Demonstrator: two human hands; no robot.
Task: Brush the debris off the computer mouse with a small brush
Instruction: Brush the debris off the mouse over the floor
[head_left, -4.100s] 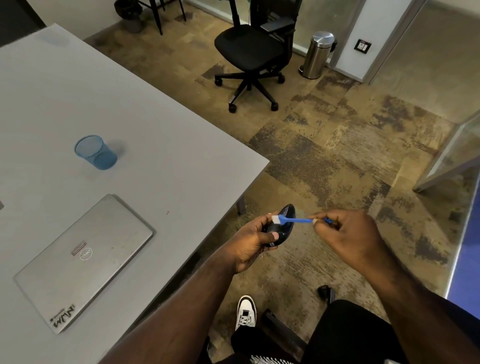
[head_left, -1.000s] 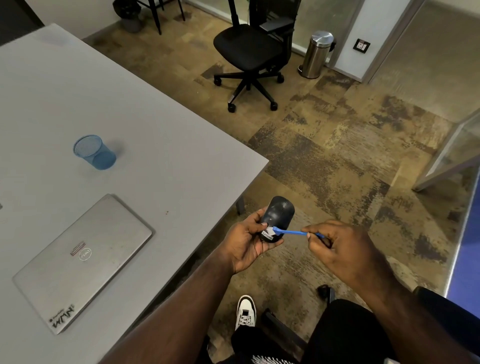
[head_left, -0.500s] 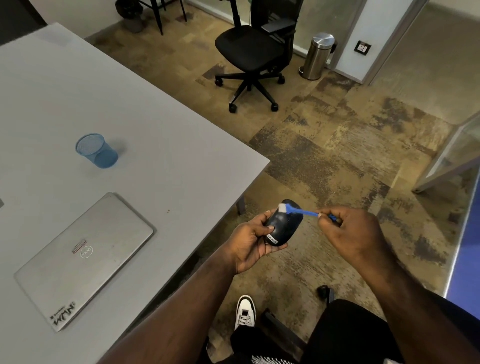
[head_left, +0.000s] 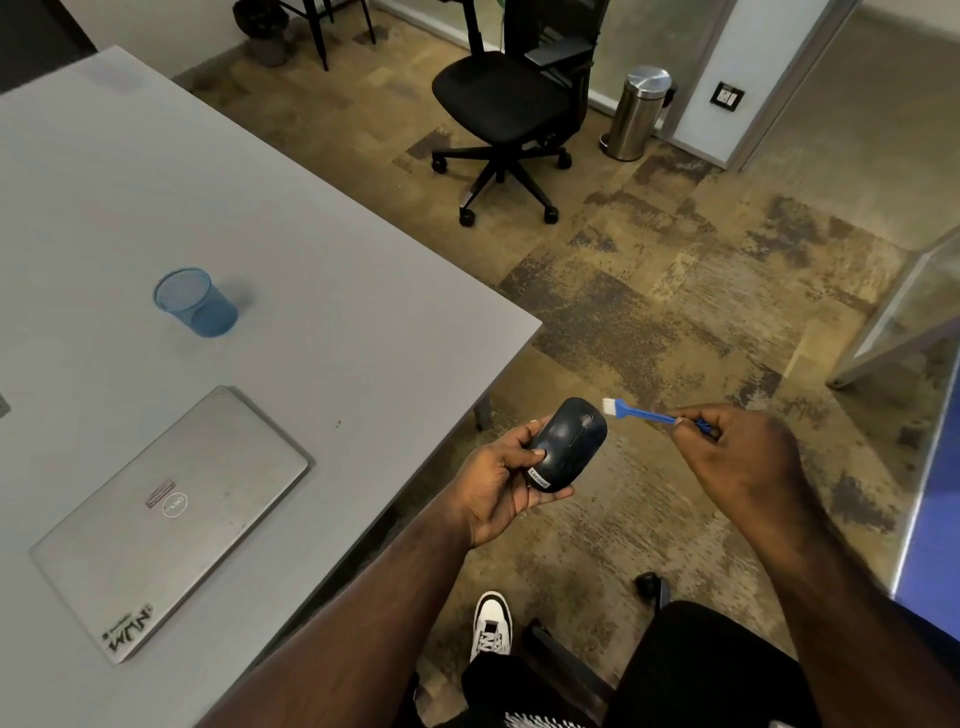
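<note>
1. Since half a second ago the brush bristles have lifted off the mouse to just beyond its far right edge; a stroke looks finished.
2. Right hand pinches the blue handle.
3. Left hand grips the mouse, held off the counter edge, above the floor.
4. Mouse: dark, glossy, top up; debris too small to tell.
5. Left on the counter: laptop, blue mesh cup.

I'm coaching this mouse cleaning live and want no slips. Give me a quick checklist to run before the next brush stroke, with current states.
1. Left hand grips the mouse firmly: ok.
2. Right hand pinches the brush handle: ok.
3. Bristles touching the mouse: not ok, they sit just off its upper right edge.
4. Mouse top faces up: ok.
5. Debris remaining: cannot tell.
6. Mouse held over the floor, off the table: ok.
</note>
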